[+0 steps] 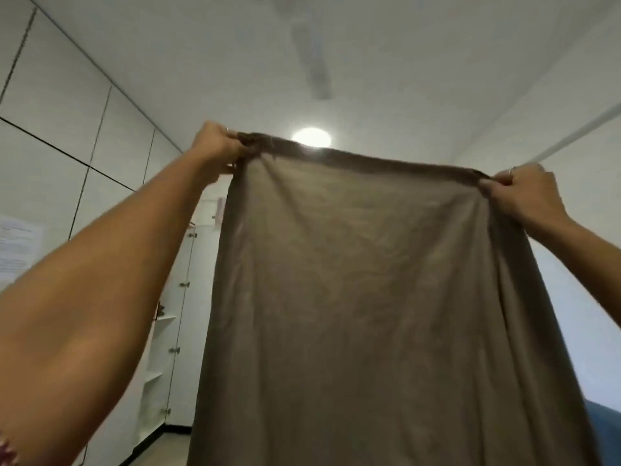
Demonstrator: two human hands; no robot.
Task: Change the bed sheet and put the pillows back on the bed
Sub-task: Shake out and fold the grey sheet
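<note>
A brown bed sheet [363, 297] hangs stretched in front of me, raised high toward the ceiling. My left hand [218, 153] grips its upper left corner, fingers curled round bunched cloth. My right hand [524, 193] pinches the upper right corner. The sheet falls straight down past the bottom of the view and hides the bed and any pillows.
White wardrobe panels [67, 105] line the left wall, with an open cabinet and shelves [161, 331] lower down. A round ceiling lamp [312, 137] glows above the sheet's top edge. Something blue [605, 428] shows at the lower right.
</note>
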